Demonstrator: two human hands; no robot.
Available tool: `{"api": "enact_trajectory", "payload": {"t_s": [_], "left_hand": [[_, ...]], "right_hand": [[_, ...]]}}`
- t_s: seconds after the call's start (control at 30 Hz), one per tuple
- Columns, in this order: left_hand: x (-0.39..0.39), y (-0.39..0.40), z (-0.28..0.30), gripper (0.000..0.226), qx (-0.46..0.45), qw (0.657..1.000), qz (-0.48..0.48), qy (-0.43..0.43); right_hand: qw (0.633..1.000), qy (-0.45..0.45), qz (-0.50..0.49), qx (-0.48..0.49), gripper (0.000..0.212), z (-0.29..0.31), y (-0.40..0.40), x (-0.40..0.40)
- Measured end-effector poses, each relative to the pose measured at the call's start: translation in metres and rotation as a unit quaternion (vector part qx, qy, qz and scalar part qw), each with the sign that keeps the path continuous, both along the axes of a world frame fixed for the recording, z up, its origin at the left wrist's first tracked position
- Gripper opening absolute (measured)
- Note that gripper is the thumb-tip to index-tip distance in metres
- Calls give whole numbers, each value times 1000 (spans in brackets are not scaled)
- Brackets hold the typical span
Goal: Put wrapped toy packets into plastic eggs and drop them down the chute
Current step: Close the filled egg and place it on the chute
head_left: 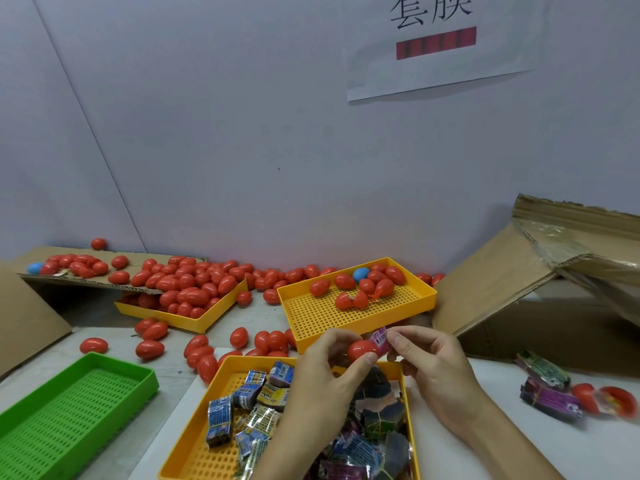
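Left hand (332, 372) fingers curled around egg (360, 349)

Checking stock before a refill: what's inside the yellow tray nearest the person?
The nearest yellow tray holds wrapped toy packets, blue-printed at left, purple and dark at right. The left hand and forearm cover its middle, so what lies beneath is hidden.

The left hand (332, 368) covers the lower part of the red egg (362, 349), so whether it is a half or a whole egg cannot be told. The pink packet (379, 337) beside the egg is mostly hidden by the right hand (429, 362). Below the egg, the yellow packet tray (207, 403) is cut off by the bottom edge. Right of that tray, the loose packets (549, 398) are blurred.
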State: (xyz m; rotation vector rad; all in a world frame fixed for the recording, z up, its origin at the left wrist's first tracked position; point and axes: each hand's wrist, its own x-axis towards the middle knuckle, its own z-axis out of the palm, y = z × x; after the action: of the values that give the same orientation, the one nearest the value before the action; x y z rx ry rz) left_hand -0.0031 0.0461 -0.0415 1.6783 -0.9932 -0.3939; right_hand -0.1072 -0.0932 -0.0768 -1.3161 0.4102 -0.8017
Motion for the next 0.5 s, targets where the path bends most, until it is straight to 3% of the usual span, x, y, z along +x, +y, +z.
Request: {"api": "enact_trajectory", "payload": {"t_s": [0.17, 0.5], "left_hand": [[-1, -1, 2, 13, -14, 1000, -6, 18], [-5, 1, 9, 31, -47, 997, -20, 62]], "right_hand": [[1000, -3, -1, -10, 35, 0, 1, 3], [1000, -3, 18, -11, 35, 3, 4, 2]]}}
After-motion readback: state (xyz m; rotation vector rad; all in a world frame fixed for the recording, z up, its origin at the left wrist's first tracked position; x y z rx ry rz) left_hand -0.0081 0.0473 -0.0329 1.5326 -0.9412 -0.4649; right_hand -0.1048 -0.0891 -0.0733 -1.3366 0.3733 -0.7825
